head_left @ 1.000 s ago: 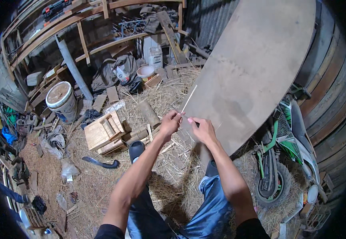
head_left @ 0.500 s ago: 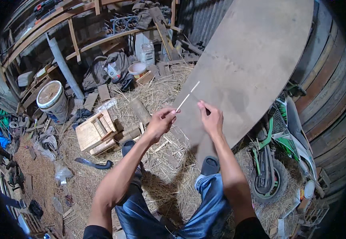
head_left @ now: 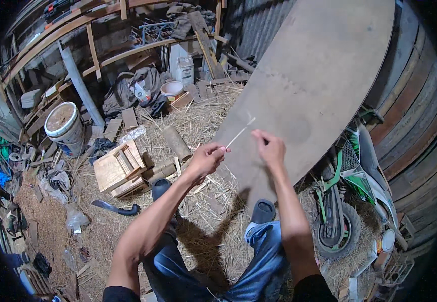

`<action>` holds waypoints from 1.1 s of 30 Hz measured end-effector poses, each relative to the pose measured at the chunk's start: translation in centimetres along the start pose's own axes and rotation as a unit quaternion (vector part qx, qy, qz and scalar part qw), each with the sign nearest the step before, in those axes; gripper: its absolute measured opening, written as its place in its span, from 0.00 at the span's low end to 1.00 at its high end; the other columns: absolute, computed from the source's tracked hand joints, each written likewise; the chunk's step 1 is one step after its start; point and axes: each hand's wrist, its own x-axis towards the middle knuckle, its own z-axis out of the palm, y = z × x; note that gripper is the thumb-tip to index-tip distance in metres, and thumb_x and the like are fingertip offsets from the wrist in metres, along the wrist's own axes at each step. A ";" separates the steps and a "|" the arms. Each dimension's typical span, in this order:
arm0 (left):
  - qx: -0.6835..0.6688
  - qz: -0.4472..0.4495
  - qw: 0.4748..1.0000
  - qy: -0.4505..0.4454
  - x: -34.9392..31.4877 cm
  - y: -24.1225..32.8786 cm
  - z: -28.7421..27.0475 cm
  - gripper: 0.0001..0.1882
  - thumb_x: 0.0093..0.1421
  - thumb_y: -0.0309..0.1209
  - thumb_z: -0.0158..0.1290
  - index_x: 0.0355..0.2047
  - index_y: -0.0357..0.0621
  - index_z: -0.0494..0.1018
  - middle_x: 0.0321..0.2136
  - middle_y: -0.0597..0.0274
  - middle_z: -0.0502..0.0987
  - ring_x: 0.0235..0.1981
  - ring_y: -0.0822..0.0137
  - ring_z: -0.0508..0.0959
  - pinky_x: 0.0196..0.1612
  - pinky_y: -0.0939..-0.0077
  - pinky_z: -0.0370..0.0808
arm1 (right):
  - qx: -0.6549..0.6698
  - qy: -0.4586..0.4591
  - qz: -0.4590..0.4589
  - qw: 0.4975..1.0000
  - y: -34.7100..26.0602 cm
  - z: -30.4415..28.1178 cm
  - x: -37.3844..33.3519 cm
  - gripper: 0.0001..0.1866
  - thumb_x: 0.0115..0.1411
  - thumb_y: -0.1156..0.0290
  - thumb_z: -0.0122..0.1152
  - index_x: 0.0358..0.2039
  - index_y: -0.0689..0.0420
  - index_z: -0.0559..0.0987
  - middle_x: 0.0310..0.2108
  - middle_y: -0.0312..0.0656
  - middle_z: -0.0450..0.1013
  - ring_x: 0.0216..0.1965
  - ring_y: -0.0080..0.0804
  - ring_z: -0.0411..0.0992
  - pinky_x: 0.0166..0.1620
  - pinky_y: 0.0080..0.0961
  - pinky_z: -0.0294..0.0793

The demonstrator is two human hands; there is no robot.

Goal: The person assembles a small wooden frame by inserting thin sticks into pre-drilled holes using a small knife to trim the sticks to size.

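My left hand [head_left: 208, 160] pinches the lower end of a thin pale stick [head_left: 237, 137] between thumb and fingertips. The stick slants up to the right, and its upper end looks blurred and forked, against the large grey-brown board behind it. My right hand [head_left: 270, 146] is held up just right of the stick, slightly apart from it. Thumb and fingers on that hand are drawn together; whether anything lies between them is too small and blurred to make out.
A large board [head_left: 329, 65] leans ahead on the right, beside a green-and-white motorbike [head_left: 344, 201]. At left lie a small wooden stool [head_left: 120, 168], a curved-handled blade [head_left: 116, 207] and a white bucket [head_left: 64, 128]. Straw and wood scraps [head_left: 213, 196] cover the floor around my feet.
The stick's upper end has dipped and turned from straight to blurred and forked. My right hand has shifted slightly right and down; my left hand has dropped a little, still holding the stick.
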 end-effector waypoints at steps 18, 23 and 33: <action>0.187 0.130 0.973 0.036 -0.3 -1.3 2.2 0.14 0.64 0.35 0.45 0.36 0.38 0.76 0.21 0.61 0.74 0.22 0.72 0.71 0.26 0.75 0.67 | -0.167 -0.164 0.003 0.972 -2.5 0.3 -3.1 0.11 0.45 0.61 0.64 0.26 0.54 0.82 0.23 0.51 0.75 0.27 0.47 0.76 0.34 0.37 0.74; 0.260 0.168 0.948 0.078 -0.8 -1.6 2.7 0.15 0.63 0.35 0.46 0.38 0.34 0.75 0.30 0.50 0.79 0.31 0.66 0.77 0.36 0.70 0.72 | -0.177 -0.140 0.011 0.974 -2.8 1.2 -2.7 0.10 0.46 0.64 0.62 0.29 0.50 0.84 0.23 0.53 0.75 0.28 0.48 0.76 0.35 0.40 0.75; 0.299 0.174 0.926 0.149 -1.0 -0.7 3.2 0.14 0.62 0.35 0.47 0.34 0.37 0.76 0.27 0.49 0.78 0.29 0.59 0.78 0.35 0.68 0.72 | -0.226 -0.095 0.103 0.964 -1.6 0.8 -0.2 0.11 0.46 0.68 0.56 0.27 0.58 0.82 0.28 0.55 0.76 0.31 0.50 0.77 0.39 0.40 0.75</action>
